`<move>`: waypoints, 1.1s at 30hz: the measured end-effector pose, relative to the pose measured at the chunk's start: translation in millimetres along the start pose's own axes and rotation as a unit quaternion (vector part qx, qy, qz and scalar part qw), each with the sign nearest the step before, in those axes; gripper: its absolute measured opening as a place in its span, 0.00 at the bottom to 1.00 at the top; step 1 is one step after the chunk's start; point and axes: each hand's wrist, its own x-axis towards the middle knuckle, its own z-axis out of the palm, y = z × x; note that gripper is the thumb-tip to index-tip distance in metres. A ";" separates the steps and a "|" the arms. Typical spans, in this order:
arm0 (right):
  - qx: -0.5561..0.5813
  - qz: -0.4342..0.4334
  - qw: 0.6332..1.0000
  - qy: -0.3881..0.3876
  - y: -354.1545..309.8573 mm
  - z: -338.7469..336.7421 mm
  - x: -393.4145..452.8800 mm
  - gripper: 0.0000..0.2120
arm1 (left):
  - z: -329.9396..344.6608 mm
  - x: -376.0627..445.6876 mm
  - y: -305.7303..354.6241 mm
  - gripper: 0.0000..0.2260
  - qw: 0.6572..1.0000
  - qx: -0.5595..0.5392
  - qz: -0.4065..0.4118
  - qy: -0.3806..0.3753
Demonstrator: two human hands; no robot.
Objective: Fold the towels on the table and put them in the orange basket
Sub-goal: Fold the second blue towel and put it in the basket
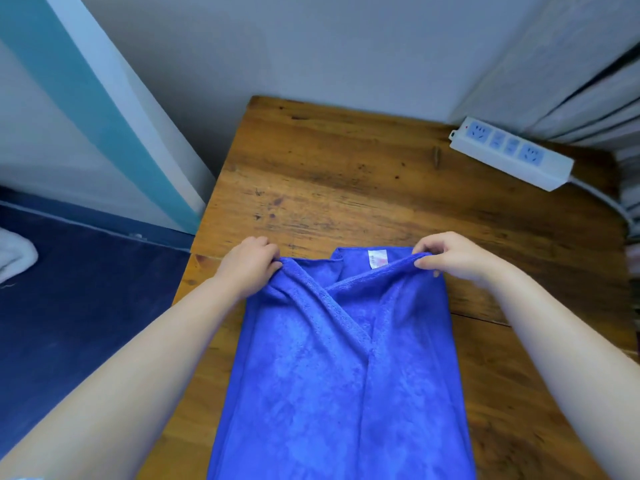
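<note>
A blue towel (332, 368) lies lengthwise on the wooden table (346, 174), running from the table's middle down to the near edge of the view. My left hand (251, 259) pinches its far left corner. My right hand (453, 256) pinches the far right corner. Both corners are lifted slightly, so the upper layers sag and cross in a V between my hands. A small white label (377, 258) shows on the lower layer at the far end. No orange basket is in view.
A white power strip (509, 152) with a cable lies at the table's far right. Stacked pale fabric or papers (595, 98) rise behind it. Left of the table is a dark blue surface (69, 306) with something white (15, 254) on it.
</note>
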 end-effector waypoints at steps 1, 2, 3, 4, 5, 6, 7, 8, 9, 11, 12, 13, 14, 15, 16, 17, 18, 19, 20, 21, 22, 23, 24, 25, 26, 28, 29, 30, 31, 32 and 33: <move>0.015 0.002 1.000 0.013 0.7 -3.2 -0.4 0.13 | 0.0 0.4 -0.9 0.12 1.000 0.022 0.004 -0.010; 0.025 0.007 0.999 0.026 1.7 -6.1 -0.1 0.13 | -0.1 1.1 -1.8 0.13 0.999 0.044 0.005 -0.019; 0.031 0.017 0.999 0.040 3.0 -8.6 0.6 0.13 | -0.5 2.3 -2.5 0.14 0.998 0.059 0.004 -0.030; 0.028 0.032 0.997 0.058 4.9 -10.7 2.9 0.13 | -0.9 3.0 -3.1 0.15 0.997 0.068 0.002 -0.042; 0.015 0.047 0.996 0.080 6.8 -12.1 4.8 0.13 | -1.4 4.4 -2.9 0.15 0.996 0.070 -0.001 -0.054; -0.011 0.059 0.993 0.101 8.7 -12.2 7.2 0.13 | -2.1 4.6 -2.8 0.16 0.996 0.064 -0.003 -0.065; -0.053 0.063 0.990 0.113 9.9 -11.4 9.3 0.12 | -3.1 4.4 -2.5 0.16 0.995 0.056 -0.006 -0.077; -0.110 0.062 0.985 0.114 11.3 -9.9 10.8 0.10 | -3.9 3.6 -2.7 0.15 0.995 0.047 -0.008 -0.086; -0.165 0.058 0.978 0.111 11.9 -7.6 11.2 0.07 | -5.1 2.6 -3.1 0.14 0.995 0.040 -0.011 -0.093; -0.206 0.043 0.971 0.116 15.5 -4.3 11.7 0.07 | -8.3 0.1 -4.7 0.12 0.994 0.004 -0.024 -0.105; -0.188 0.039 0.974 0.120 17.0 -4.9 11.2 0.08 | -9.9 -0.4 -5.1 0.11 0.993 -0.024 -0.033 -0.108; -0.157 0.032 0.979 0.126 17.2 -3.9 11.2 0.08 | -11.3 -1.8 -6.9 0.11 0.992 -0.055 -0.041 -0.109; -0.127 0.022 0.983 0.128 16.7 -4.9 10.1 0.09 | -11.7 -1.5 -7.1 0.10 0.990 -0.087 -0.046 -0.101; -0.108 0.009 0.986 0.126 15.6 -4.3 10.1 0.10 | -12.5 -2.0 -8.4 0.10 0.988 -0.114 -0.054 -0.090; -0.109 -0.002 0.986 0.126 15.2 -3.9 11.0 0.10 | -13.2 -2.2 -9.2 0.09 0.986 -0.137 -0.062 -0.075; -0.134 -0.010 0.982 0.130 14.9 -3.7 12.5 0.10 | -13.2 -1.8 -9.8 0.08 0.982 -0.162 -0.073 -0.057; -0.169 -0.013 0.976 0.135 14.7 -3.6 13.7 0.10 | -12.3 -1.4 -10.4 0.08 0.977 -0.192 -0.088 -0.039; -0.200 -0.010 0.970 0.140 14.3 -3.5 15.2 0.09 | -11.2 -1.1 -11.3 0.07 0.969 -0.222 -0.103 -0.023; -0.223 -0.006 0.964 0.146 14.1 -4.1 16.0 0.09 | -9.7 -0.7 -11.3 0.07 0.962 -0.247 -0.114 -0.013; -0.246 -0.004 0.957 0.155 13.6 -4.6 16.7 0.09 | -8.3 -0.2 -11.5 0.06 0.957 -0.265 -0.121 -0.008; -0.273 -0.005 0.948 0.165 13.5 -4.5 16.7 0.09 | -6.9 0.6 -11.4 0.06 0.953 -0.278 -0.122 -0.005; -0.297 -0.006 0.939 0.175 13.5 -3.6 16.3 0.09 | -6.0 1.4 -11.1 0.06 0.951 -0.287 -0.117 -0.003; -0.312 -0.008 0.932 0.184 13.7 -1.9 15.9 0.09 | -5.9 1.5 -10.6 0.06 0.951 -0.290 -0.108 -0.001; -0.320 -0.010 0.928 0.192 13.8 0.3 15.0 0.09 | -6.1 1.7 -10.1 0.06 0.954 -0.285 -0.096 -0.001; -0.325 -0.010 0.924 0.198 13.5 2.2 13.7 0.09 | -6.3 2.4 -9.8 0.06 0.957 -0.277 -0.081 0.000; -0.335 -0.009 0.921 0.200 12.8 6.6 12.4 0.09 | -7.7 1.7 -10.7 0.07 0.965 -0.256 -0.055 0.003; -0.342 -0.009 0.919 0.194 12.5 8.1 11.9 0.10 | -8.3 1.0 -10.9 0.06 0.968 -0.247 -0.045 0.002; -0.349 -0.007 0.919 0.186 10.7 8.6 11.9 0.12 | -9.6 0.4 -11.6 0.06 0.971 -0.237 -0.035 0.001; -0.354 -0.004 0.918 0.178 9.6 8.4 12.4 0.13 | -10.5 -0.1 -11.8 0.05 0.974 -0.223 -0.025 -0.002; -0.356 -0.002 0.919 0.170 7.9 7.7 13.0 0.14 | -11.9 -0.1 -12.0 0.05 0.979 -0.203 -0.015 -0.005; -0.355 -0.001 0.920 0.163 6.1 6.5 13.8 0.14 | -13.2 0.2 -12.0 0.05 0.984 -0.178 -0.006 -0.007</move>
